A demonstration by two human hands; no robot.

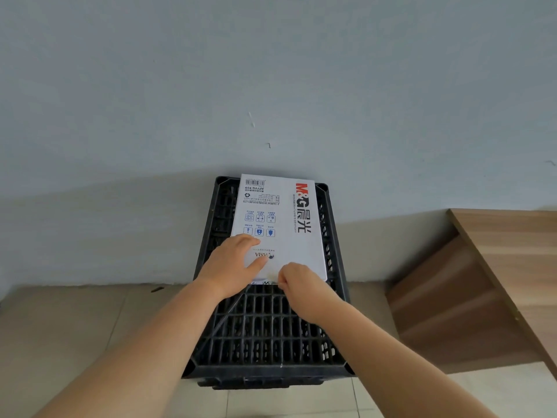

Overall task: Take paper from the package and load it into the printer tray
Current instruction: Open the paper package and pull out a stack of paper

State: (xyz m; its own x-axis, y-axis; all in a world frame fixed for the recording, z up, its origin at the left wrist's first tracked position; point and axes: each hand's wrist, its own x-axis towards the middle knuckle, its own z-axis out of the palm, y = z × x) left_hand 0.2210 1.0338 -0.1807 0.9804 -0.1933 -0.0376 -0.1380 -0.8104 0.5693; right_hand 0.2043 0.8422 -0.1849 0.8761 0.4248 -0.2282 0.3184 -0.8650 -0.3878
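A white wrapped paper package [278,224] printed with red and black lettering is laid flat on the far half of an upturned black plastic lattice crate [265,327]. The left hand [232,267] is pressed open and flat on the package's near end. The right hand [298,282] is closed, fingertips pinched at the package's near edge.

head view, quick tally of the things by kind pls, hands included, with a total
paper package: 1, white, lying on the crate
black plastic crate: 1
wooden furniture: 1, at the right edge
hands: 2, left hand flat on the package, right hand pinching at its near edge
total: 5
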